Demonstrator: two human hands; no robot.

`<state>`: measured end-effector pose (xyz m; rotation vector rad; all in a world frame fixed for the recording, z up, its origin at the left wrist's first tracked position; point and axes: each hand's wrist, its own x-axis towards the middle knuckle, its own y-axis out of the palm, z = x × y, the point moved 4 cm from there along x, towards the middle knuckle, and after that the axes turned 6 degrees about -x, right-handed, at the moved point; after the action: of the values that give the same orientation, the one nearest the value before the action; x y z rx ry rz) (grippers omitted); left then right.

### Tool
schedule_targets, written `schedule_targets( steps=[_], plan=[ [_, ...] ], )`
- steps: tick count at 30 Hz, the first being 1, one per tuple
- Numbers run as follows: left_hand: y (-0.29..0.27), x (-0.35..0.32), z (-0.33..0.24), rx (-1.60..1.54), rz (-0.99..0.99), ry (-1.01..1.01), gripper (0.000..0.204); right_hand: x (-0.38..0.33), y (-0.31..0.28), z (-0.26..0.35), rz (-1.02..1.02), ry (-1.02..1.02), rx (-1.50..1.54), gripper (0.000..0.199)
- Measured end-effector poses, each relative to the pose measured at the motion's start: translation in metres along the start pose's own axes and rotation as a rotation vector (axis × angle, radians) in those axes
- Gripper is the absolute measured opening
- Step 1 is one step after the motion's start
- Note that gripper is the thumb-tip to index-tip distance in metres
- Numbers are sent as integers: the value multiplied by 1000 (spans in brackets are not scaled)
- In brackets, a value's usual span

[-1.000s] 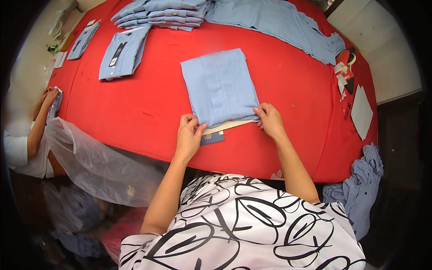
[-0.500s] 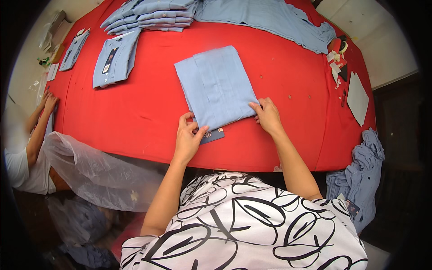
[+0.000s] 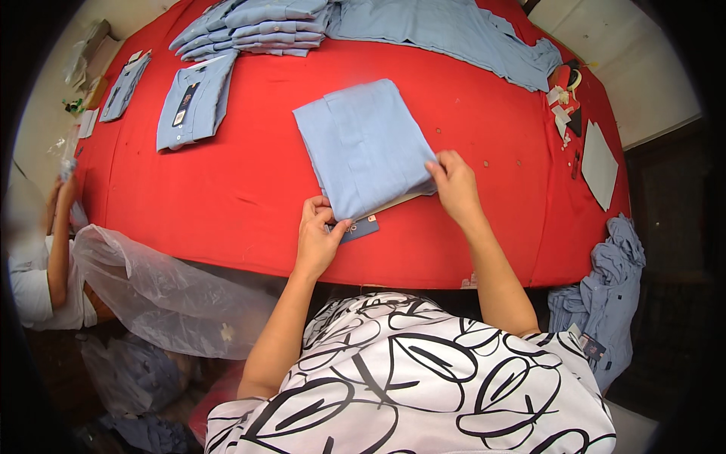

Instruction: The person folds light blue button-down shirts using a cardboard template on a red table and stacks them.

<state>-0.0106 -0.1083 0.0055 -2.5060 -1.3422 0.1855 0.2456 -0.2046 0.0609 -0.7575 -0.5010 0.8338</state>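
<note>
A folded light-blue shirt (image 3: 363, 144) lies on the red table cover (image 3: 257, 181) in front of me. My left hand (image 3: 318, 233) pinches its near left corner, thumb on top and fingers partly hidden under the cloth. At the right near corner, my right hand (image 3: 454, 185) grips the edge between thumb and fingers, lifting it slightly. A pale, stiff-looking edge shows beneath the shirt's near side. Close to my left thumb, a dark-blue hang tag (image 3: 361, 228) sticks out from under the shirt.
Stacked folded shirts (image 3: 261, 30) stand at the far left, with another tagged folded shirt (image 3: 195, 102) nearer. A spread-out shirt (image 3: 454, 38) lies along the far edge. White card (image 3: 600, 166) is at right. Blue garments (image 3: 597, 303) hang beside the table. A co-worker's arm (image 3: 59, 227) and plastic sheeting (image 3: 166, 287) are left.
My right hand has raised the shirt's near right edge a little, exposing the pale edge underneath. My left hand stays at its corner. The co-worker's hands have moved at the left.
</note>
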Motion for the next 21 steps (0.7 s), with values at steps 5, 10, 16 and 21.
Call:
schedule_targets(
  steps=[5, 10, 16, 21],
  plan=[
    [-6, 3, -14, 132, -2, -58, 26, -21, 20, -24, -33, 80, -127, 29],
    [-15, 7, -31, 618, -132, -60, 39, -23, 19, -34, -81, 33, -404, 29],
    [-6, 9, -7, 143, -111, -187, 35, -15, 10, -22, 112, 227, -11, 21],
    [-49, 12, -71, -471, -73, -69, 29, -5, -42, 42, 295, 56, 556, 15]
  ],
)
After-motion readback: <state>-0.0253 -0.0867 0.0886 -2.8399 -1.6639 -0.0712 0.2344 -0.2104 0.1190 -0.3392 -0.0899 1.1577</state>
